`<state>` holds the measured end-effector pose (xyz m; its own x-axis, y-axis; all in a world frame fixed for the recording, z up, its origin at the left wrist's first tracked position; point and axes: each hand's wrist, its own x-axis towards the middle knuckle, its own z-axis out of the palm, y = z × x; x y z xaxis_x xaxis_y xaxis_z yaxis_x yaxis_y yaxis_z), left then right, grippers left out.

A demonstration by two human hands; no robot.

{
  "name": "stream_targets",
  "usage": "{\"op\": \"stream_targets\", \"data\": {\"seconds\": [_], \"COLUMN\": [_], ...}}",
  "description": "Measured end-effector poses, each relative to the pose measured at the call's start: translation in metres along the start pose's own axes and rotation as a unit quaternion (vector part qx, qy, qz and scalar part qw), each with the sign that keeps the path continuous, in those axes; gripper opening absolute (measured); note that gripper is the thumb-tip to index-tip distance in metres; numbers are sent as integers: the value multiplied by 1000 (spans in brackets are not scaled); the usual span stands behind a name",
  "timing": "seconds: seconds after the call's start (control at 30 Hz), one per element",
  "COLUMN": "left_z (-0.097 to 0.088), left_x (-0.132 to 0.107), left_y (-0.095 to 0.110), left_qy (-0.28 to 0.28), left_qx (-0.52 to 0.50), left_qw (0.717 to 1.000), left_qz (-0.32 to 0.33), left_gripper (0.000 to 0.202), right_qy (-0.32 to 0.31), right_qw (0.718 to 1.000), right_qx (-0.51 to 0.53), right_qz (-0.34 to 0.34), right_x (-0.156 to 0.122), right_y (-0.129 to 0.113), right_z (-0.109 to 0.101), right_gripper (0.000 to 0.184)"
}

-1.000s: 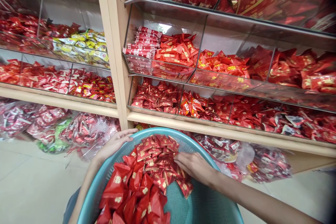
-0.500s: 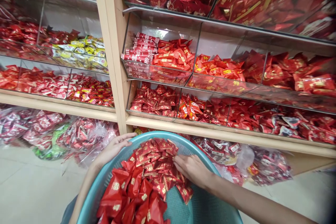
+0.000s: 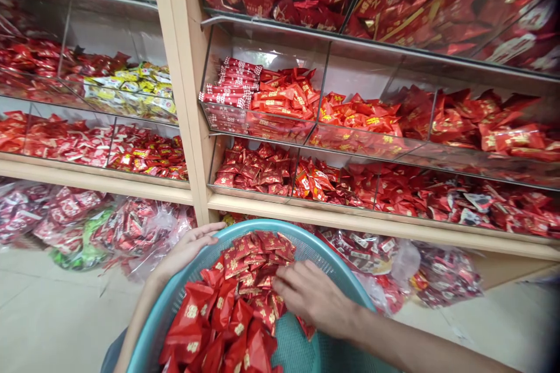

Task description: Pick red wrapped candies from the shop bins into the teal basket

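Observation:
A turquoise plastic basket [image 3: 306, 344] holds two sorts of red wrapped packets. Larger glossy red packets [image 3: 192, 315] are heaped on its near left side, and small red packets [image 3: 258, 250] with gold print lie towards the far side. Along the outside of the left rim rests my left hand [image 3: 192, 247], its fingers stretched out against the basket. Over the right part of the small packets, my right hand [image 3: 306, 294] reaches in palm down with curled fingers. Its fingertips are hidden among the packets it is gripping.
Wooden shelving [image 3: 199, 175] stands in front, with clear bins of red packets [image 3: 258, 166] and some yellow packets [image 3: 131, 90]. Bulging plastic bags [image 3: 126, 230] lie on the tiled floor [image 3: 39, 303] beneath, left of the basket, and more bags [image 3: 450, 277] sit at right.
My right hand has moved left and further over the small packets, its fingers now more curled. My left hand stays at the rim. The view has shifted slightly.

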<state>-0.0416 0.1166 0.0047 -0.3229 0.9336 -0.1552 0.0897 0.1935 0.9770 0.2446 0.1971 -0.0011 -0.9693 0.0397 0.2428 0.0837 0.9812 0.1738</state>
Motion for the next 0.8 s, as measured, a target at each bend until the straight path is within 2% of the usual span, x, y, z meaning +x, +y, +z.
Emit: {"op": "stream_targets", "data": {"seconds": [0.07,0.13,0.27,0.43,0.53,0.63,0.7,0.8], "left_z": [-1,-1,-3,-3,-3,-2,-3,-3], "left_x": [1,2,1,3,4,5,5,7], "left_y": [-3,-6,-8,-10,-10,-10,-11,-14], "left_qy": [-5,-9,-15,-25,-24,-20,-18,-21], "left_qx": [-4,-8,-18,-27,-28,-22,-19,-20], "left_qw": [1000,1000,1000,999,999,1000,1000,1000], "left_qz": [-2,0,1,10,10,1,0,3], "left_gripper": [48,44,36,36,39,41,42,43], "right_qy": [9,2,-9,4,8,30,65,107], "right_qw": [996,992,990,991,993,995,996,994], "right_qx": [-22,-43,-71,-67,-39,-15,-10,0], "right_qz": [-80,-122,-125,-115,-112,-96,-66,27], "right_x": [5,9,14,14,18,35,56,98], "right_y": [-6,-7,0,3,2,12,28,64], "right_z": [5,12,22,21,11,-10,-26,-41], "right_gripper": [31,32,29,32,31,30,29,28]}}
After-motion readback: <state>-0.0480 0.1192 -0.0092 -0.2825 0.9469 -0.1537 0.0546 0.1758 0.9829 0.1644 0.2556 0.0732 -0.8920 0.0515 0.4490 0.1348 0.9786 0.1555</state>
